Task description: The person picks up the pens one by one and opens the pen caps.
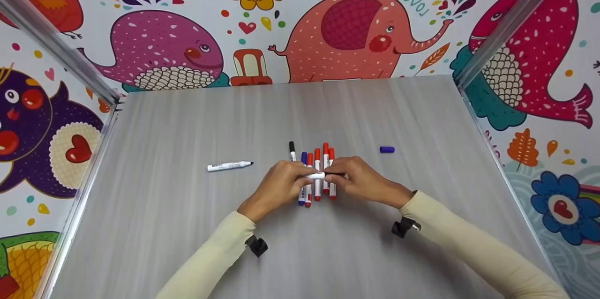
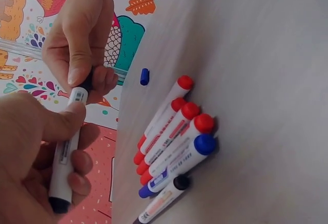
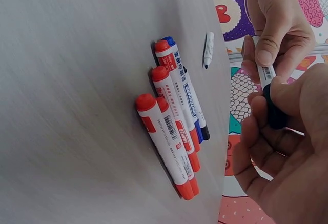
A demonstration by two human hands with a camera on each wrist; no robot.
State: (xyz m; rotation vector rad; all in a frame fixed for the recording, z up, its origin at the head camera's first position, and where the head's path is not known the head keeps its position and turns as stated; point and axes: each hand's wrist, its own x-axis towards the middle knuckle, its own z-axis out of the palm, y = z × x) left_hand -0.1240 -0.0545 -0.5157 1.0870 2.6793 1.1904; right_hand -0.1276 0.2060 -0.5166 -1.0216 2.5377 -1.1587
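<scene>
From the head camera I see my left hand [image 1: 281, 184] and right hand [image 1: 358, 179] meeting over the middle of the grey table [image 1: 187, 224], both clamped on one white marker [image 1: 317, 175]. Its long axis runs left to right across the table, crosswise to the row of markers [image 1: 318, 172] lying under it, which point away from me. That row is smooth plastic cylinders: four red-capped, one blue-capped, one black-capped on the left. A loose blue cap [image 1: 386, 149] lies well apart to the right, and an uncapped white marker [image 1: 229, 166] lies well apart to the left, its tip pointing right.

In the left wrist view, my left hand [image 2: 31, 147] wraps the white marker [image 2: 66, 152] barrel, thumb pressed along it; the barrel is glossy with a printed label and a black end. My right hand [image 2: 77, 34] pinches the black cap end. The row of markers [image 2: 171, 142] rests on the table surface beside them.

In the right wrist view, my right hand [image 3: 287, 147] curls its fingers round the rounded black cap, while the left hand [image 3: 277, 24] grips the labelled white barrel [image 3: 266, 73].
</scene>
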